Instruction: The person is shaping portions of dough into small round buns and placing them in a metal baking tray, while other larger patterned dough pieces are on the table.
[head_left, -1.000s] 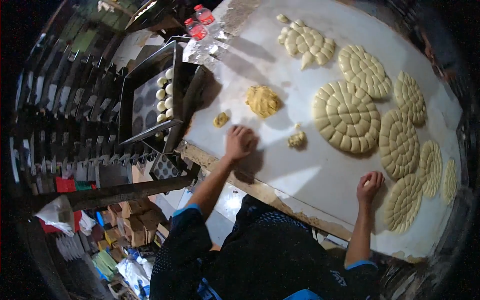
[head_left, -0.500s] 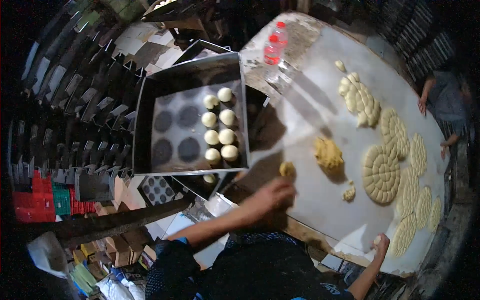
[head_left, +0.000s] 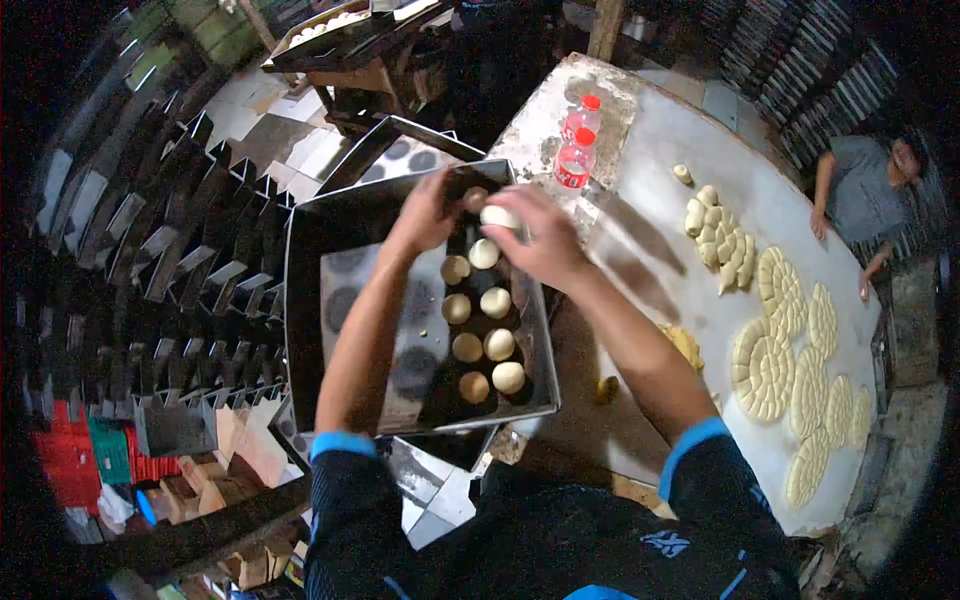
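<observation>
Both my hands are over a deep dark metal baking tray (head_left: 298, 310) with round dark marks on its floor. Pale dough balls (head_left: 499, 345) stand in two columns along its right side. My right hand (head_left: 545, 240) grips one dough ball (head_left: 499, 217) between thumb and fingers at the far end of the right column. Beside it, my left hand (head_left: 428, 212) is at a shaded dough ball (head_left: 476, 199) at the far end of the left column. Its fingers are blurred, so whether it grips that ball is unclear.
On the table (head_left: 640, 130) lie a yellow mound (head_left: 682, 345), scored dough rounds (head_left: 765, 370) and a cluster of dough pieces (head_left: 720, 235). Two red-capped bottles (head_left: 575, 160) stand at its far left. Another person (head_left: 870, 185) is at the far right. Tin stacks (head_left: 150, 260) fill the left.
My left hand has moved from the table's near edge up over the tray. My right hand has come from the near right table edge to the tray. The view has shifted.
</observation>
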